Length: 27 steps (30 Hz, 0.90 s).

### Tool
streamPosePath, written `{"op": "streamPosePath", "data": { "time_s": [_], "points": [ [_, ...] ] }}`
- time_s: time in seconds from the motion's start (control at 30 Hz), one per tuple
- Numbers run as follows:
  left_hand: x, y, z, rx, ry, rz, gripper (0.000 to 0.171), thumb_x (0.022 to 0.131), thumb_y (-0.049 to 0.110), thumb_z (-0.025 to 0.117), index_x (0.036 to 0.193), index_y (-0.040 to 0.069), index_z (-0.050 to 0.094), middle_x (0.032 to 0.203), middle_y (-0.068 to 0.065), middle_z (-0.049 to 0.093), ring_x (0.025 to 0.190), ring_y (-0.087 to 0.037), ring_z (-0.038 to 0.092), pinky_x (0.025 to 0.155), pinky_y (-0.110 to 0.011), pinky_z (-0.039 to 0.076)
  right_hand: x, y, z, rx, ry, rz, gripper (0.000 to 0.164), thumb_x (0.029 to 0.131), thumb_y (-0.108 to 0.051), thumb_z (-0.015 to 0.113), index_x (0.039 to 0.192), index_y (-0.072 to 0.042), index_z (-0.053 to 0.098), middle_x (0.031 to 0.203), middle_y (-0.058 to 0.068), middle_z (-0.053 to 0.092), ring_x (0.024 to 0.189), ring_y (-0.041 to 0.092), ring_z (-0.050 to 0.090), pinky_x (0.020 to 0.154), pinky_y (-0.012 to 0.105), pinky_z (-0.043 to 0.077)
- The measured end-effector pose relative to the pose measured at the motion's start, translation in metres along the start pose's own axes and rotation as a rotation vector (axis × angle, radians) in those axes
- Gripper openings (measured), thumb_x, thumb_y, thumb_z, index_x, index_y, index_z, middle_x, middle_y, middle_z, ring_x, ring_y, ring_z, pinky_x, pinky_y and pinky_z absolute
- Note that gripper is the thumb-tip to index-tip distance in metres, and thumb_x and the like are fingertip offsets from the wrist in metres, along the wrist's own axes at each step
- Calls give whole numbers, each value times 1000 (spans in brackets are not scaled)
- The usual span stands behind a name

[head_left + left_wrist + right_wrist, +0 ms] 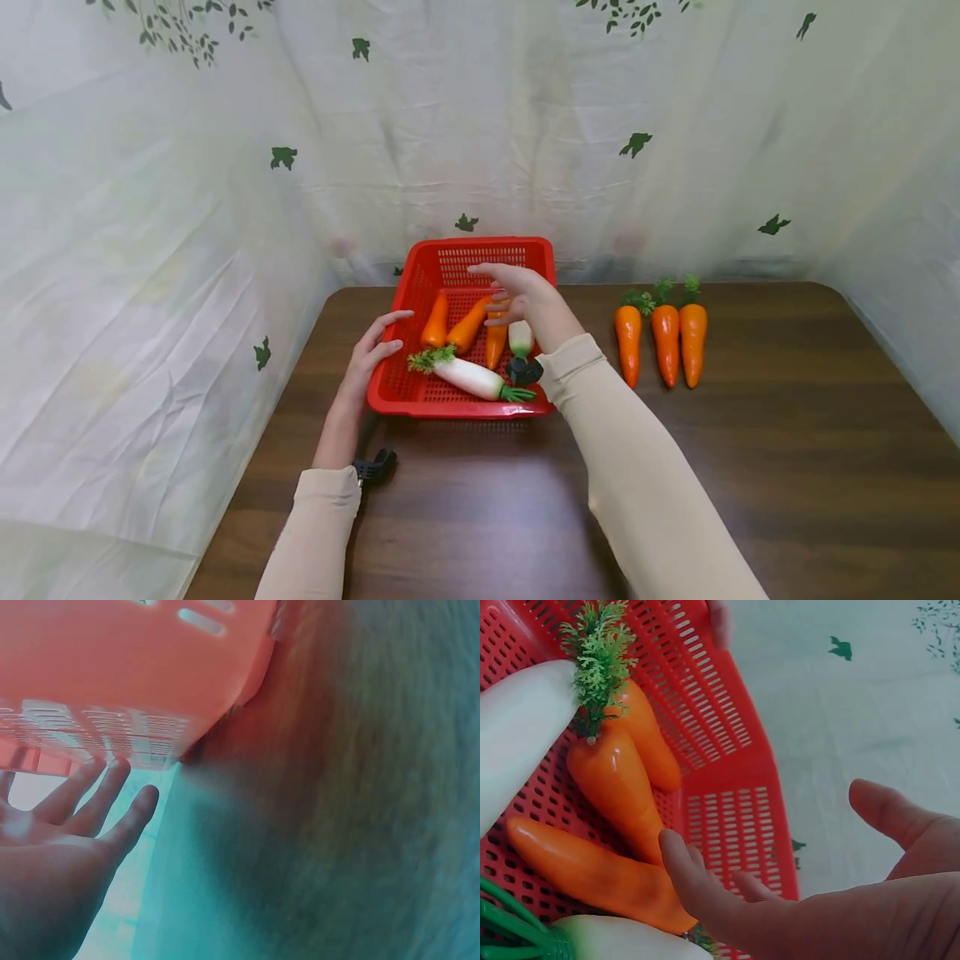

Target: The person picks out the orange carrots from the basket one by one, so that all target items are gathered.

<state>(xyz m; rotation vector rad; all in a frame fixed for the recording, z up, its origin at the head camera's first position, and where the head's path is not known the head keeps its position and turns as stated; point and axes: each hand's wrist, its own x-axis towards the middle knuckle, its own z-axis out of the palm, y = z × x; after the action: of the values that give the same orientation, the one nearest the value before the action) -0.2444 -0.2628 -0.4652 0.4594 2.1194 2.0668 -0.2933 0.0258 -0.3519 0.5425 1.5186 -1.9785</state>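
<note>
A red plastic basket with slotted walls stands on the table. Inside it lie three orange carrots and two white radishes, one partly covered by the right wrist's black camera. My left hand is at the basket's left side; in the left wrist view its extended fingers reach up to the slotted outer wall. Over the back of the basket hovers my right hand, holding nothing, its fingers spread and slightly bent. The right wrist view shows those fingers overlapping a carrot.
Three more carrots with green tops lie side by side on the brown wooden table, right of the basket. Behind the table hangs a pale curtain with leaf prints, close to the basket's back wall.
</note>
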Motion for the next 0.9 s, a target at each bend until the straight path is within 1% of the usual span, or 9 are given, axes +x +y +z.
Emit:
{"op": "streamPosePath", "data": {
  "time_s": [0.17,0.3,0.43,0.53,0.63,0.8,0.9],
  "points": [
    [-1,0,1,-2,10,1,48,108,14,46,156,17,47,162,-13,39,139,-37,48,97,-27,59,6,3,5,-10,1,42,90,97,-37,74,165,-4,24,170,18,26,155,36,34,123,57,37],
    [-2,1,2,0,14,-10,48,108,15,47,155,18,47,162,-10,40,138,-36,48,96,-29,60,12,10,8,26,-2,83,96,97,-35,75,167,-5,15,172,19,23,158,39,28,124,60,34],
    [-3,2,3,2,13,-9,48,107,15,48,155,19,47,161,-10,40,138,-36,47,96,-29,60,13,13,14,40,-4,83,99,98,-33,75,169,-10,10,173,19,19,159,44,23,125,62,31],
    [-3,1,2,9,10,-3,48,107,15,47,155,18,47,161,-12,40,139,-37,47,97,-29,59,15,14,20,6,6,80,98,98,-32,74,170,-13,9,174,19,19,159,44,23,127,60,28],
    [-3,0,1,11,12,-3,47,107,14,47,154,18,48,161,-15,40,138,-38,48,97,-28,59,17,15,25,-26,12,89,99,98,-32,74,170,-13,8,174,20,19,159,44,23,128,59,26],
    [-3,1,0,2,21,-2,46,107,16,48,153,20,50,161,-15,41,136,-36,50,95,-29,60,19,18,32,-107,18,85,98,97,-31,74,169,-11,12,172,22,22,157,45,28,126,61,29],
    [-3,1,0,-5,13,4,45,108,15,47,153,17,49,161,-16,41,136,-37,50,96,-28,59,20,21,37,-170,32,92,90,99,-28,73,167,-8,18,170,21,27,154,42,33,124,60,33]
  ]
}}
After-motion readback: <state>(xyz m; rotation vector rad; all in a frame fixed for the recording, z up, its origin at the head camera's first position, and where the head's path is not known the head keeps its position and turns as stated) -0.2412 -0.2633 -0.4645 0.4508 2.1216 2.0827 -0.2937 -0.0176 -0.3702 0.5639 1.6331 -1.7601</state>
